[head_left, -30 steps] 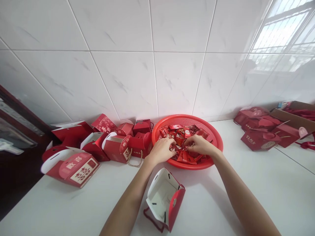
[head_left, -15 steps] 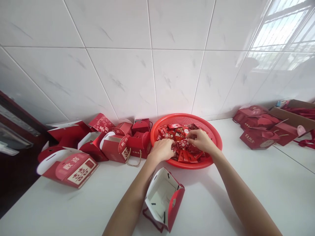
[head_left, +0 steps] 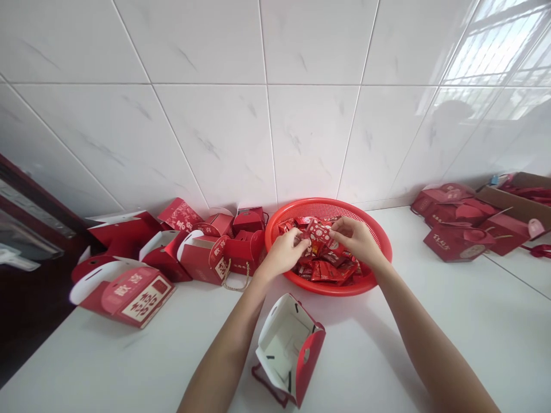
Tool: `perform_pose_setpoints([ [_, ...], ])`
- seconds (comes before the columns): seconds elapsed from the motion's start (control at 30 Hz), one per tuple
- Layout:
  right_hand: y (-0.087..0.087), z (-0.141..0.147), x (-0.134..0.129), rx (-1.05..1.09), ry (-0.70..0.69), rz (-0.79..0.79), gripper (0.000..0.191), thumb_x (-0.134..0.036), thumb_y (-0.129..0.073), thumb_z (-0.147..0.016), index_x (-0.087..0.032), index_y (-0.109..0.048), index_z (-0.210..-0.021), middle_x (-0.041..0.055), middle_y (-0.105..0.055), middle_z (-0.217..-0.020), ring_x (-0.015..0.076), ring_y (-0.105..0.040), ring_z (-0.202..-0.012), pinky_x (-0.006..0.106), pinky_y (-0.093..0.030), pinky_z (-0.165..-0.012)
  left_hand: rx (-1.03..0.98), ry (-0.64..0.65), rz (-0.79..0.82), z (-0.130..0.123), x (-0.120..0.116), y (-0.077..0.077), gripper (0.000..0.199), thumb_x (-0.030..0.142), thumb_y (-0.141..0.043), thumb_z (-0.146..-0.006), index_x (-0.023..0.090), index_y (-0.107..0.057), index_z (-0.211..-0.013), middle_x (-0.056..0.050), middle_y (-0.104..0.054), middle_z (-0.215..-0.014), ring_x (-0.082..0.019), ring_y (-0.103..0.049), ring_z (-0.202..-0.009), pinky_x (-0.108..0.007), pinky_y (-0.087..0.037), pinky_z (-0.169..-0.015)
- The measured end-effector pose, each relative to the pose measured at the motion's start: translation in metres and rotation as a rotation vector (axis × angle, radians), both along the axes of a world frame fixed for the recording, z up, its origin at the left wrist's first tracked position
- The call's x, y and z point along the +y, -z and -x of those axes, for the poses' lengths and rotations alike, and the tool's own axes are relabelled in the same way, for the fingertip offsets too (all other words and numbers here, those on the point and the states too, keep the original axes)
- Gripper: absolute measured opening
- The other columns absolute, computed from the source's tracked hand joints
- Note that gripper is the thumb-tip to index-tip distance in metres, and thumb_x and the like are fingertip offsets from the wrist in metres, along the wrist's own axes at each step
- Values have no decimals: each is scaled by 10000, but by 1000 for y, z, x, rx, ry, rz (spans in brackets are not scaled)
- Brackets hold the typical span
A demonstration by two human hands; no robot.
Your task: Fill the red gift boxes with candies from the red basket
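A red candy packet with a pale pattern (head_left: 319, 230) is stretched between my two hands, just over a red plastic basket (head_left: 383, 246). My left hand (head_left: 284, 252) is closed with thumb and fingers at the packet's left side. At its right edge my right hand (head_left: 356, 240) pinches it between thumb and fingertips. Beneath lie many red wrapped candies (head_left: 325, 271) heaped in the basket. In front of the basket, between my forearms, an open red gift box (head_left: 310, 364) shows its white inside, with a dark red cord handle beside it.
Several red gift boxes (head_left: 200, 261) stand grouped at the left, one with double-happiness print (head_left: 129, 292) nearest me. More closed red boxes (head_left: 458, 241) sit at the right by a cardboard carton (head_left: 499, 198) with red ribbon. A white tiled wall (head_left: 215, 137) rises behind the white table (head_left: 193, 338).
The patterned packet has been raised slightly off the heap and shows more of its face. Both hands came up with it. The open gift box stays put.
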State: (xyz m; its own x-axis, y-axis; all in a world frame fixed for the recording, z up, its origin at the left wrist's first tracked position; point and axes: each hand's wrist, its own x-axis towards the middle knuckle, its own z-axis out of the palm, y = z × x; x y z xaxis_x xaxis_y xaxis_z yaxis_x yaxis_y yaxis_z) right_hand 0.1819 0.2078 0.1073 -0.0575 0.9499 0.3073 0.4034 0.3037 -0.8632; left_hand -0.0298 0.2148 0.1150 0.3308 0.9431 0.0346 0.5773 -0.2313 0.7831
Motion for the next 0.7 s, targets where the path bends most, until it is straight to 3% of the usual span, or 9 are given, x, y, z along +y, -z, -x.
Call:
perform_pose_setpoints([
  [0.13,-4,2,-2,118,-63,-2,268,-455,-715,-805,-206,-616,-810,41,-687,-802,194,-655,-728,345,-541,-683,-320,-28,145,6,4,-2,153,326,-530,-976,192,-598,-1009,-86,-713,-1069,-227,-714,-967,-324,-611,-746],
  [0.3,-8,4,-6,133,-115,-9,312,-496,-717,-823,-200,-617,-820,42,-678,-818,193,-651,-746,349,-548,-699,-794,-15,484,5,3,-4,111,262,-612,-944,175,-629,-1011,-83,-730,-1027,-218,-745,-857,-421,-649,-796],
  [0.5,-10,5,-7,56,-45,-83,273,-464,-697,-846,-200,-636,-811,70,-719,-909,227,-677,-864,389,-558,-810,-917,-27,560,-1,2,-5,103,236,-666,-926,158,-642,-990,-86,-753,-970,-230,-763,-841,-499,-644,-860],
  [0.7,-12,9,-10,51,-141,-137,248,-452,-677,-875,-210,-638,-836,61,-718,-921,227,-683,-899,392,-564,-840,-959,-44,540,0,3,-4,112,214,-710,-889,162,-654,-971,-91,-746,-1032,-244,-748,-943,-487,-647,-868],
])
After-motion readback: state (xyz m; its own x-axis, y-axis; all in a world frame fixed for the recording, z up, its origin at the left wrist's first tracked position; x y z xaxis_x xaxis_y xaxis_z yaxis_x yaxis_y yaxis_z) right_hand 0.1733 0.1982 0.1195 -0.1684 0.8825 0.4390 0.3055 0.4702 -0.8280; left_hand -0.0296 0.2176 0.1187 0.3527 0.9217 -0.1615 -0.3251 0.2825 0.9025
